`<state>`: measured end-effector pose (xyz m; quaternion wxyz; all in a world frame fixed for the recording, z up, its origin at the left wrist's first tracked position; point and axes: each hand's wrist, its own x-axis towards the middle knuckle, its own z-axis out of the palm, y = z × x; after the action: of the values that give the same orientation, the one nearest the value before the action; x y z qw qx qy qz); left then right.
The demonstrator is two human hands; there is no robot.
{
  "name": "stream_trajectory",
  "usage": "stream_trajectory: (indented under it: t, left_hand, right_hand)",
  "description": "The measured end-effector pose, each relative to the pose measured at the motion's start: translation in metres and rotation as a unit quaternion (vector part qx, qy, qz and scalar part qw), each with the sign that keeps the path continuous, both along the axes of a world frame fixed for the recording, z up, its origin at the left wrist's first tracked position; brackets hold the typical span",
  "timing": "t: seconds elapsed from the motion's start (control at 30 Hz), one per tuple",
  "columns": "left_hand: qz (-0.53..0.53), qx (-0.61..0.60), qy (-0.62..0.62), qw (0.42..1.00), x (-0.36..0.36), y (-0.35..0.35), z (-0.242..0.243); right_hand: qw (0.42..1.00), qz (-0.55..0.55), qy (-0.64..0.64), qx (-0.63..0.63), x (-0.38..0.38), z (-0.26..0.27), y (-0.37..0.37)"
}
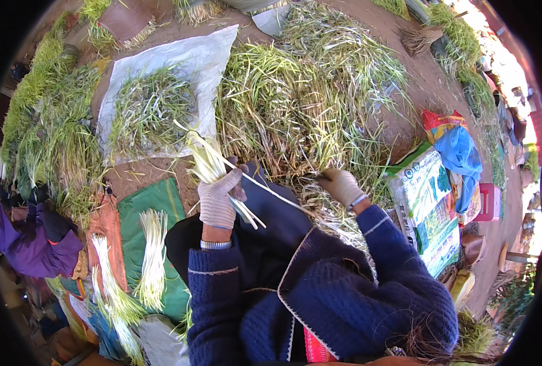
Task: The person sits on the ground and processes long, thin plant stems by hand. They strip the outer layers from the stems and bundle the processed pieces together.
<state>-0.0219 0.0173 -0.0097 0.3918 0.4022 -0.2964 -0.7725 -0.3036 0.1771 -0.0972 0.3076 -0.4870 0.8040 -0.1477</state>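
A bundle of pale green-white plant stalks point(208, 161) is held in my gloved left hand point(219, 197), its fingers wrapped round it, with one long stalk sticking out to the lower right. My right hand point(339, 186), also in a light glove, is over the near edge of the large heap of green and straw-coloured stalks point(275, 100). Its fingers are curled, and whether they grip anything is hard to tell. Sorted pale stalks point(153, 256) lie on a green woven sheet point(175, 283) left of my lap, and more bundles point(115, 283) lie farther left.
Beyond my left hand, a white sheet point(170, 50) bears a pile of leafy trimmings point(154, 110). To the right are a printed woven sack point(429, 206), a blue cloth point(461, 148) and a pink plastic container point(488, 202). A person in purple point(33, 242) is at the far left.
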Motion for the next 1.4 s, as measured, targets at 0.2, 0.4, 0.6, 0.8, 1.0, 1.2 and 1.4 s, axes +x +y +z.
stream_trajectory:
  t: [0.2,0.4,0.6,0.8,1.0,1.2,1.4]
  left_hand:
    - [-0.039,-0.043,-0.044,0.997,0.003,0.004,0.003]
    - [-0.019,-0.028,-0.035,0.999,0.007,0.001,0.006]
    - [0.019,-0.034,0.004,0.999,0.01,-0.002,0.006]
    - [0.027,-0.018,-0.017,0.999,0.011,-0.004,0.004]
    - [0.048,-0.021,-0.039,0.998,0.01,-0.003,0.003]
    - [0.081,-0.022,0.007,0.996,0.008,-0.003,0.003]
    - [0.09,-0.048,-0.054,0.993,0.002,0.0,0.005]
  right_hand:
    - [0.911,0.074,-0.384,-0.131,0.089,0.068,-0.082]
    - [0.947,0.092,-0.234,-0.199,0.096,0.074,-0.071]
    - [0.995,0.04,0.03,-0.089,0.04,0.014,0.008]
    - [0.962,0.047,0.182,0.197,-0.019,-0.06,0.121]
    - [0.894,0.086,0.229,0.375,-0.056,-0.128,0.21]
    - [0.913,0.008,0.219,0.344,-0.044,-0.105,0.161]
    - [0.997,0.024,0.024,-0.064,0.036,-0.004,0.002]
